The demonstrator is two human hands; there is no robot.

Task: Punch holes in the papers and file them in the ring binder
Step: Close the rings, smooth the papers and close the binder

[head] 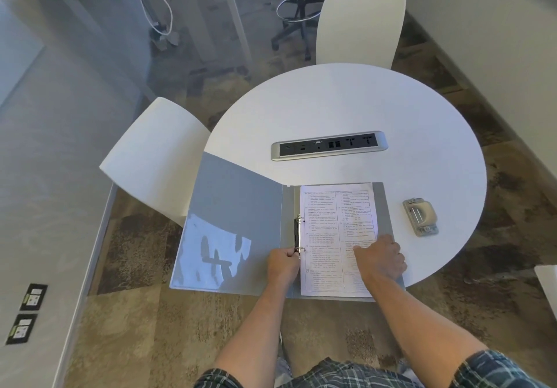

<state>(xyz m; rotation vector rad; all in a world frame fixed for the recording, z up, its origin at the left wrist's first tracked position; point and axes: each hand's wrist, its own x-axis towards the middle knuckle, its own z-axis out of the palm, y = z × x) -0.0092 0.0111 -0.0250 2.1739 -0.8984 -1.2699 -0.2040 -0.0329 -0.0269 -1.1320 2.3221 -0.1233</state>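
Papers (337,231) sit on the rings (298,234); our left hand (283,264) pinches the clasp, right hand (381,259) lies flat, fingers straight, pressing the sheets — we snap it shut evenly.

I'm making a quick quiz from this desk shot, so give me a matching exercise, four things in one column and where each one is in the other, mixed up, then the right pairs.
Things:
1. hole punch
2. left hand
3. right hand
4. socket strip

Places:
A. set into the table, beyond the binder
B. on the printed sheet, pressing it flat
C. at the metal rings, near the lower one
D. on the table, right of the binder, untouched

Pairs: 1-D, 2-C, 3-B, 4-A
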